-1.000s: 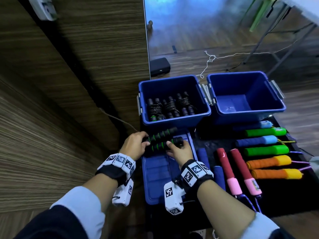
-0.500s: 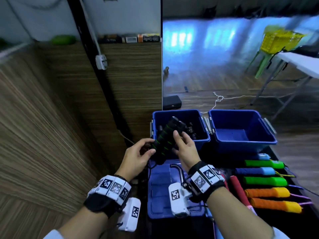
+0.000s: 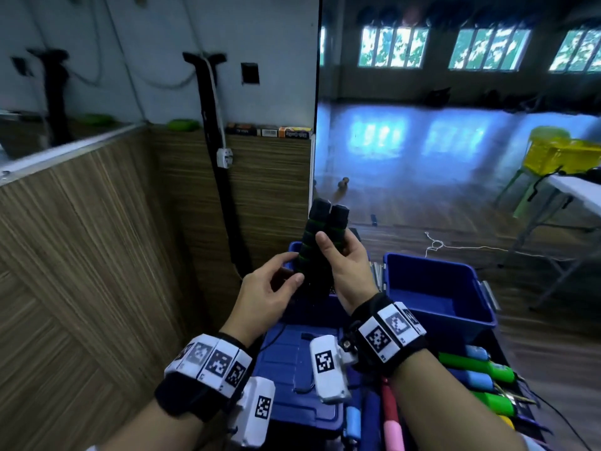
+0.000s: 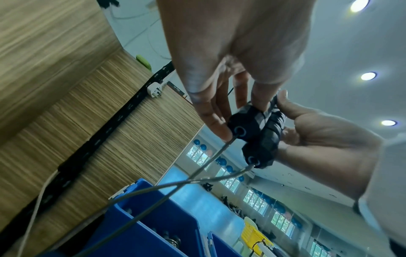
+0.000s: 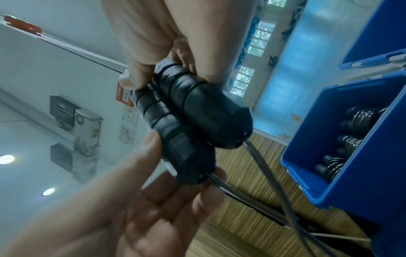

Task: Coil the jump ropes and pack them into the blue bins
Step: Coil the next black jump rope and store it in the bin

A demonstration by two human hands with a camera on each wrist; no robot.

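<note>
A dark table [image 3: 497,340] sits low in front of the person, with a wood floor [image 3: 406,203] around it. At the far end stand two blue bins side by side. The left bin [image 5: 325,173] has black coiled ropes inside. The right bin [image 3: 435,288] shows its bare blue bottom. Nearer lies a flat blue lid [image 3: 286,379]. To the right of the lid lie rope handles in a row: green ones [image 3: 468,361], light blue ones [image 3: 478,380], a red and pink one [image 3: 392,415] and a bit of yellow [image 3: 507,421]. A white string [image 3: 435,245] lies loose on the floor past the bins.
</note>
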